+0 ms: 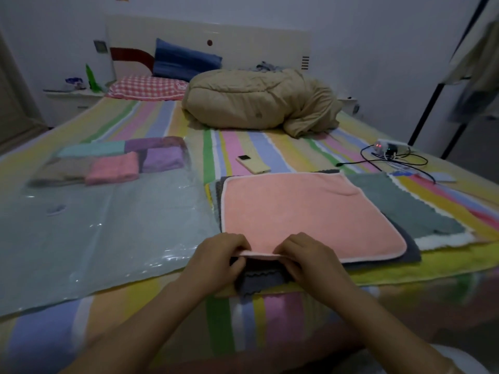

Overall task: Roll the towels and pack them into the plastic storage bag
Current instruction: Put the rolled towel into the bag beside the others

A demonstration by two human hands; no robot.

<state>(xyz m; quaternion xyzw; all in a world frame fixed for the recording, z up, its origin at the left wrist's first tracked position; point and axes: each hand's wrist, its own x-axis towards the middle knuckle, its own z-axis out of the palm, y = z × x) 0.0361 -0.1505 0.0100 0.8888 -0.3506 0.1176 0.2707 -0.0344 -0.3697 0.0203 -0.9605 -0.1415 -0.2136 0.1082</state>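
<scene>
A flat pink towel lies on top of a stack of towels on the striped bed. My left hand and my right hand both pinch its near edge and lift it slightly off the dark grey towel beneath. A grey-green towel lies spread to the right of the stack. To the left lies the clear plastic storage bag. Several rolled towels sit at its far end, among them a pink one, a purple one and a teal one.
A yellow phone lies just beyond the stack. A tan bundled duvet and pillows fill the head of the bed. A power strip with cables sits at the right edge. A nightstand stands at the far left.
</scene>
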